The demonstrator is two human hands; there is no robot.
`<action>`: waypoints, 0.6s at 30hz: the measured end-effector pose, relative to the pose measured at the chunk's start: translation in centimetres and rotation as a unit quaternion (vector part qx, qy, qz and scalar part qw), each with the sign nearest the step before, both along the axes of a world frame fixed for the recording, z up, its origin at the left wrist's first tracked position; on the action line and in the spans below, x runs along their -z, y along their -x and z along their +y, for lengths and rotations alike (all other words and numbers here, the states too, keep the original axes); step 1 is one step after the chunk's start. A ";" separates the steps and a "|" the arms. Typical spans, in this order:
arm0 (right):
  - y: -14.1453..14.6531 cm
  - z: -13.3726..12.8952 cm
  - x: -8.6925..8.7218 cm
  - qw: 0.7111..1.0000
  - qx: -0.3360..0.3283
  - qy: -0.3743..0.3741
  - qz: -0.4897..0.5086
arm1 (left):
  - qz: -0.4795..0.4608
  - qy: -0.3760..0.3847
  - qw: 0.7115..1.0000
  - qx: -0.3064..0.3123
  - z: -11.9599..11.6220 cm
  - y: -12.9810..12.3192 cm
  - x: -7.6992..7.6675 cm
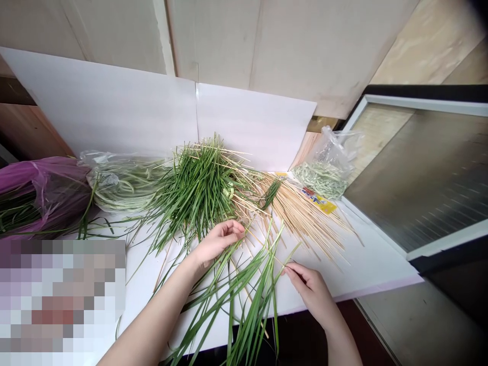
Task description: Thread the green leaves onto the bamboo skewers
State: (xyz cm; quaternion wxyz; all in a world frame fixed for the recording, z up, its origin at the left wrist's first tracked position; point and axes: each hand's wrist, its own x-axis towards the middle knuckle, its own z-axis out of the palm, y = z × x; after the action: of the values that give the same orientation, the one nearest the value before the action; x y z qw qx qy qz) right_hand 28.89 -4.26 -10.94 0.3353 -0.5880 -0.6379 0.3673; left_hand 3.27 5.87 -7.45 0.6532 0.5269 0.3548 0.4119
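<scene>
A bamboo skewer [253, 237] slants between my two hands, with a bunch of garlic chives [249, 295] hanging across it. The long green blades droop over the table's front edge. My right hand [308, 285] is closed in a pinch on the skewer's near right end. My left hand [221, 240] is closed too, its thumb and fingertips pinching a chive blade by the skewer's other end. Whether those fingertips also touch the skewer, I cannot tell. Just behind my left hand rises a large heap of chives [202, 188] with several skewers stuck through it.
Loose bamboo skewers [301, 218] fan out on the white table [366, 254]. A clear bag of pale green strips [324, 175] stands at the back right, near a framed glass panel [419, 168]. Leftward lie a clear bag of long stems [125, 185] and a purple bag [57, 183].
</scene>
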 end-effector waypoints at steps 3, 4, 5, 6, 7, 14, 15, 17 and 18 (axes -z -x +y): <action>-0.1 0.1 0.1 1.000 0.003 0.001 -0.005 | -0.029 0.022 0.999 0.040 0.0 -0.1 0.4; -0.1 0.1 0.1 1.000 0.003 0.002 -0.006 | -0.036 0.029 0.998 0.047 0.1 -0.1 0.6; -0.1 0.1 0.1 1.000 0.003 0.004 -0.008 | -0.040 0.034 0.997 0.050 0.1 -0.2 0.7; -0.1 0.1 0.2 1.000 0.002 0.007 -0.010 | -0.042 0.037 0.997 0.050 0.2 -0.3 0.9; -0.1 0.1 0.2 1.000 0.001 0.010 -0.011 | -0.044 0.041 0.997 0.049 0.2 -0.4 1.1; -0.3 0.0 0.2 1.000 0.005 -0.001 -0.016 | -0.046 0.027 0.999 -0.006 0.5 -0.8 1.9; -0.3 0.0 0.1 1.000 0.006 -0.005 -0.018 | -0.041 0.024 0.999 -0.014 0.6 -0.7 1.9; -0.3 -0.1 0.1 1.000 0.010 -0.014 -0.022 | -0.031 0.016 0.999 -0.026 0.6 -0.6 1.9; -0.3 0.0 0.0 0.999 0.013 -0.019 -0.024 | -0.026 0.012 0.999 -0.032 0.6 -0.5 1.8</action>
State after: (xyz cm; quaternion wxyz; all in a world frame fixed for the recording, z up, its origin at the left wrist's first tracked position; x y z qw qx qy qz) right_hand 29.17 -4.31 -10.98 0.3353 -0.5985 -0.6450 0.3367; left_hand 3.73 6.48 -9.25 0.6553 0.4965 0.3588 0.4419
